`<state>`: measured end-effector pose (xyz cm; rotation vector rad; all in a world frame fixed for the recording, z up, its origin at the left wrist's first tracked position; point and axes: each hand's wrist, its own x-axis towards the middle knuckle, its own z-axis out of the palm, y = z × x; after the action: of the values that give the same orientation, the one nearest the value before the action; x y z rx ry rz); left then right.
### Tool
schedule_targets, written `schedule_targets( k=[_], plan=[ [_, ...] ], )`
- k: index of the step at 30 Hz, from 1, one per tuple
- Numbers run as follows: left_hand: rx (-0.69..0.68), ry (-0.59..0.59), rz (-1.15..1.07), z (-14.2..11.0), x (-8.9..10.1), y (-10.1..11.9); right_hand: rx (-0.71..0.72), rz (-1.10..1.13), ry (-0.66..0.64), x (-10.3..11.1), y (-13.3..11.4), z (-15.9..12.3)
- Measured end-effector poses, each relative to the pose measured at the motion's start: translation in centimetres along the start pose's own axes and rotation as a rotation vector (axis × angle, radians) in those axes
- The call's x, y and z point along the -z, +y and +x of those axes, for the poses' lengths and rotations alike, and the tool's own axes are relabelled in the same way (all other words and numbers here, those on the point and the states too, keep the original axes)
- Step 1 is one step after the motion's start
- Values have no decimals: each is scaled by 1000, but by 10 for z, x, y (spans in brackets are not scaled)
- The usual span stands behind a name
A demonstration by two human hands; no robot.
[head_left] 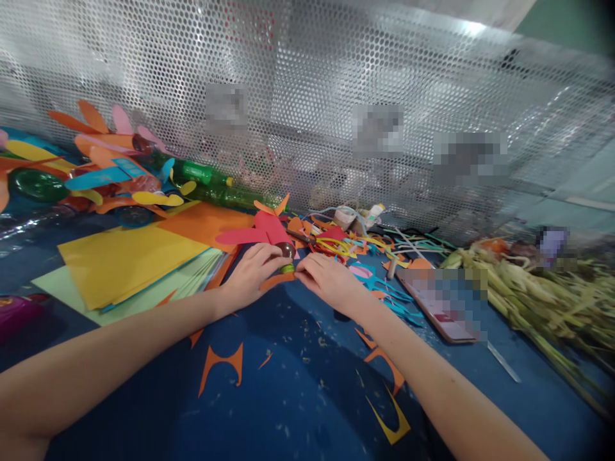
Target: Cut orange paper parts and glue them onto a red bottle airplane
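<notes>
A small plastic bottle lies in front of me with its yellow-green cap pointing my way. Red paper covers its body and spreads out like a wing to the left; orange paper fins stand at its far end. My left hand is closed around the bottle's neck from the left. Against the cap's near side is a curved orange paper piece. My right hand has its fingers pinched together at that piece's right end; the fingertips are partly hidden.
Yellow paper sheets are stacked at left, near finished paper-and-bottle models. Colourful paper scraps and blue cut-outs lie beyond my right hand. A phone and dried corn husks are farther right. A perforated metal screen borders the back.
</notes>
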<state>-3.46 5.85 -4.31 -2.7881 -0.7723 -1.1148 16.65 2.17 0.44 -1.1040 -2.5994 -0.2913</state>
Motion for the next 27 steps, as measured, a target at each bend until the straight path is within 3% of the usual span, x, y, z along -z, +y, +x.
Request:
schedule_targets(
  k=[17,27],
  plan=[
    [-5,12,-41,0,0,0,-57,-82,17,-3,-3,4],
    [-14,2,-49,0,0,-1,-110,-11,15,-4,-7,6]
  ],
)
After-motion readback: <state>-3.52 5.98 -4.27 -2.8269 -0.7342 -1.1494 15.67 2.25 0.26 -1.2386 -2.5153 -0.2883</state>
